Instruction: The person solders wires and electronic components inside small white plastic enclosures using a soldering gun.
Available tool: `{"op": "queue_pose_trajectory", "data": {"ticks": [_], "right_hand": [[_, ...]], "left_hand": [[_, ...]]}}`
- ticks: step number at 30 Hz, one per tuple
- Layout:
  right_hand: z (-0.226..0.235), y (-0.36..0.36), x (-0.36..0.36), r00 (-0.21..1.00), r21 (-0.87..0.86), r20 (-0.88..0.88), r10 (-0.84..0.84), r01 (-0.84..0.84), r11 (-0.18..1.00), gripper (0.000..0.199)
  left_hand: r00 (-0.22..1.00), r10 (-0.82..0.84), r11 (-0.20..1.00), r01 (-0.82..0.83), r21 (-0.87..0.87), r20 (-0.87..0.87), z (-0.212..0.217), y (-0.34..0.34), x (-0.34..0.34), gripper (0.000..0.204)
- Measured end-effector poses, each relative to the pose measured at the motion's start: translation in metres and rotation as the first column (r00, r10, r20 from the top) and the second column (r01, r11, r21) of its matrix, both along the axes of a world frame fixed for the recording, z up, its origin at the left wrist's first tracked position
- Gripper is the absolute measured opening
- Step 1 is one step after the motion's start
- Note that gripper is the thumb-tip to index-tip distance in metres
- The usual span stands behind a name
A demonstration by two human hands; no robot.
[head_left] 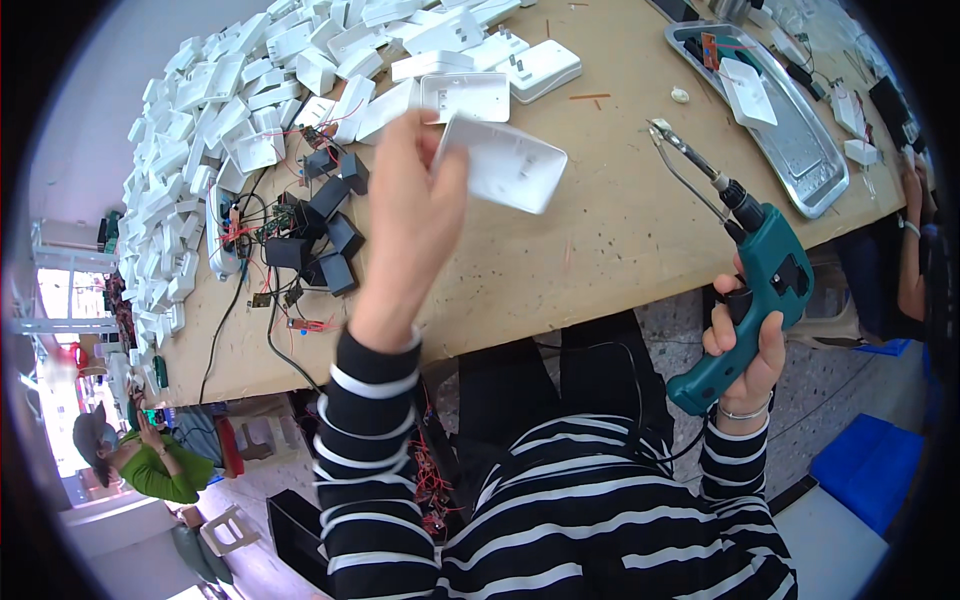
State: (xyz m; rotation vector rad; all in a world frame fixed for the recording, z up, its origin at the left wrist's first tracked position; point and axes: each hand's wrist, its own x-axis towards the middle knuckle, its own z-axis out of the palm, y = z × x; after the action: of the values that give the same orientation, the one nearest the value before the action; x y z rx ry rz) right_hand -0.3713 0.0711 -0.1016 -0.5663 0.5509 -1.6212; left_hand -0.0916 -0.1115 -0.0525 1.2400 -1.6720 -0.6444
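Up above the table's near edge, your left hand (415, 215) pinches a white plastic housing shell (503, 165) by its left end, thumb on one side and fingers behind, so the shell hangs tilted over the bare wood. Your right hand (748, 345) is wrapped tight around the grip of a teal soldering gun (755, 290), held off the table's front edge with its metal tip (668, 138) pointing up and away over the surface. The table (600, 240) is a plain, light wooden board, scuffed and marked. To your left on it lies a cluster of black box-shaped parts (325, 235) tangled with red and black wires, and past that a large heap of white housings (230, 110) runs along the far and left sides. At the far right sits a metal tray (815, 165) with a white shell and small parts in it. Below the table shows speckled flooring and blue crates (875, 465); a person in green (150, 465) sits at lower left.
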Motion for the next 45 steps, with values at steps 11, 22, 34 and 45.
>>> {"op": "queue_pose_trajectory", "data": {"ticks": [11,22,34,45], "right_hand": [[0.007,0.002,0.007,0.999,-0.015,-0.035,0.036,-0.036,0.999,0.072],[0.006,0.001,0.005,0.999,-0.022,-0.045,0.025,-0.026,0.999,0.071],[-0.001,-0.006,-0.001,1.0,0.031,0.006,-0.003,0.002,1.0,0.072],[0.002,-0.001,-0.001,1.0,0.037,-0.026,0.0,0.001,0.999,0.073]], "left_hand": [[0.983,0.051,0.998,-0.057,0.032,0.174,-0.034,0.061,-0.002,0.04],[0.449,0.51,0.855,-0.36,-0.374,0.734,0.056,-0.031,0.09,0.038],[0.396,0.2,0.908,-0.419,-0.018,0.896,0.042,-0.152,0.134,0.031],[0.481,0.195,0.964,-0.256,-0.076,0.855,0.048,-0.14,0.135,0.022]]}}
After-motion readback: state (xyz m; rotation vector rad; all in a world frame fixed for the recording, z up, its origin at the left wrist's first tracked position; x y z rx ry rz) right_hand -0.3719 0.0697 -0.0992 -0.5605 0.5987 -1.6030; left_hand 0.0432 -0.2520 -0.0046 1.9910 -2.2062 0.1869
